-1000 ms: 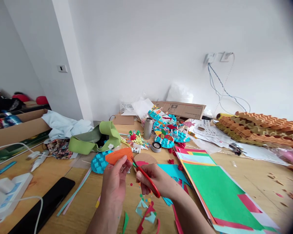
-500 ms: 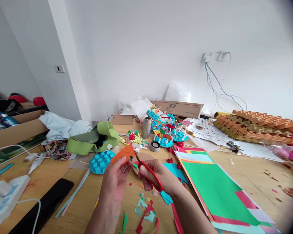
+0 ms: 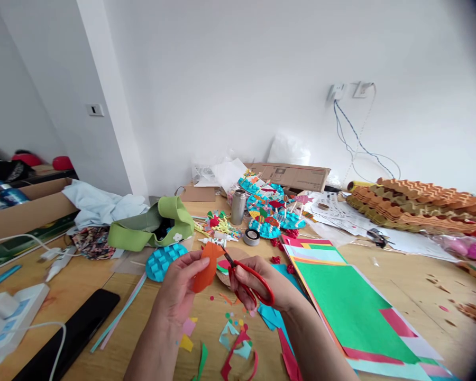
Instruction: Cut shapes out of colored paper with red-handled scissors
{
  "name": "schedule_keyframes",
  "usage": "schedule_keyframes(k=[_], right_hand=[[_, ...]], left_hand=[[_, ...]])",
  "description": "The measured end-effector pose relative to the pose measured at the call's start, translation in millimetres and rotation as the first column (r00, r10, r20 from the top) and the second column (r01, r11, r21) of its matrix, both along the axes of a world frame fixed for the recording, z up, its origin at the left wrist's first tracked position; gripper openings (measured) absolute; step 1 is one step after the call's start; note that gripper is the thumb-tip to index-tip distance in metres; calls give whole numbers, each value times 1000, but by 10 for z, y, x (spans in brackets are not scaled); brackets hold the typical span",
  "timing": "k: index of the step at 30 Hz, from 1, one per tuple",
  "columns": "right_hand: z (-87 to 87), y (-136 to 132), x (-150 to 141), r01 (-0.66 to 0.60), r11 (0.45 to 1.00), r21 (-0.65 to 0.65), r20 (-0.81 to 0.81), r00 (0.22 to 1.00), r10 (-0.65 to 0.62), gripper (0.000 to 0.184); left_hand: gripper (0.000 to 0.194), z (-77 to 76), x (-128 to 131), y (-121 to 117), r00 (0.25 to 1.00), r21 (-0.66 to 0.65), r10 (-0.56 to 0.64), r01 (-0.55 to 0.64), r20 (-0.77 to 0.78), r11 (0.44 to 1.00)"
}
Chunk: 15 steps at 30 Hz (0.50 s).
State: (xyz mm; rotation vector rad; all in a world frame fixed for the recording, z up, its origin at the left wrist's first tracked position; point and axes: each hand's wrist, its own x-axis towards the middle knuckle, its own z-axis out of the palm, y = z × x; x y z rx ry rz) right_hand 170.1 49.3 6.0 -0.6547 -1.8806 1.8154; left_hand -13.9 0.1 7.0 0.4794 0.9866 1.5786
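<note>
My left hand pinches a piece of orange paper between thumb and fingers, and the paper hangs almost upright. My right hand grips a pair of red-handled scissors, their metal tips pointing up and left at the paper's edge. Behind the hands lies a round cardboard disc with coloured paper on it. Left of it sits a blue paper-covered disc with raised squares. Small paper scraps are scattered on the wooden table below my hands.
Stacked coloured paper sheets lie to the right. Ahead stand a green bag, a steel flask, a tape roll and decorated paper plates. Orange egg trays fill the far right; a power strip sits at left.
The orange paper has turned from lying nearly flat to hanging almost upright in my left hand. My right hand and the scissors have shifted slightly right.
</note>
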Motion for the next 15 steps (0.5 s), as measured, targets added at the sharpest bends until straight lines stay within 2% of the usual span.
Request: schedule_keyframes(k=[2,5,15], right_hand=[[-7,12,-1,-16,1000,3,-1,1000,16,60],[0,16,-14,-29,1000,5,1,1000,29,60],[-24,0,-67,-39,998,39,30,999,38,59]], left_hand=[[30,28,-4,-18,994,14,-78,79,-79,997],[33,63,7,-47,983,29,-127,133,-136,991],[26,60,61,-37,977,63,-37,52,-212,997]])
